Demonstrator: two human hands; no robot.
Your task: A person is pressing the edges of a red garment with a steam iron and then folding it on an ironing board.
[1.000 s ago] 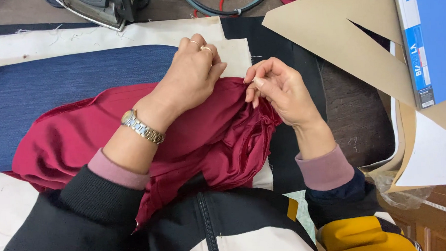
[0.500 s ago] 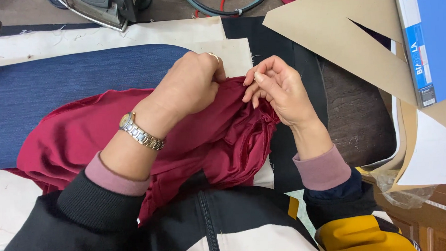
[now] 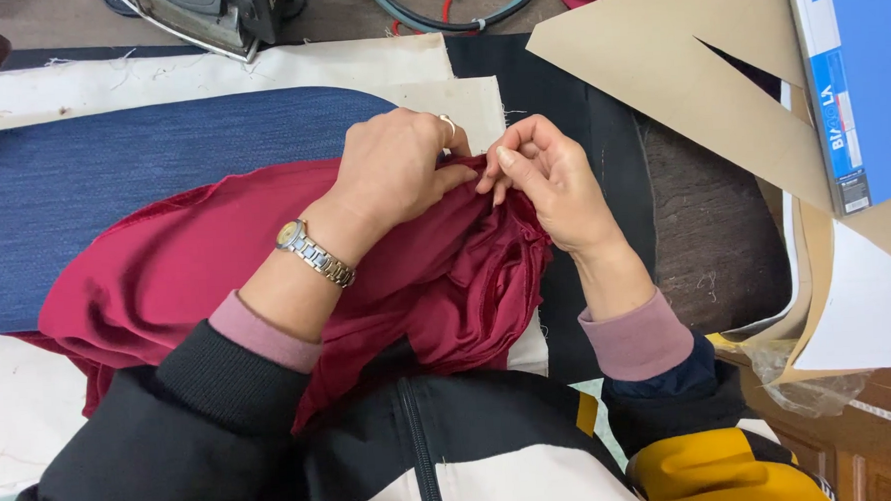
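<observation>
Fingertips of the left hand [image 3: 402, 167] and right hand [image 3: 548, 181] now meet, each grip pinching the crimson fabric [image 3: 196, 261]; the left has edged rightward, gathering the edge.

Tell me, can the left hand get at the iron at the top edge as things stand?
Probably yes, but not at once. The left hand is pinching the red cloth together with the right hand. The iron lies beyond the blue pad, and nothing stands between them, so letting go and reaching forward should do.
</observation>
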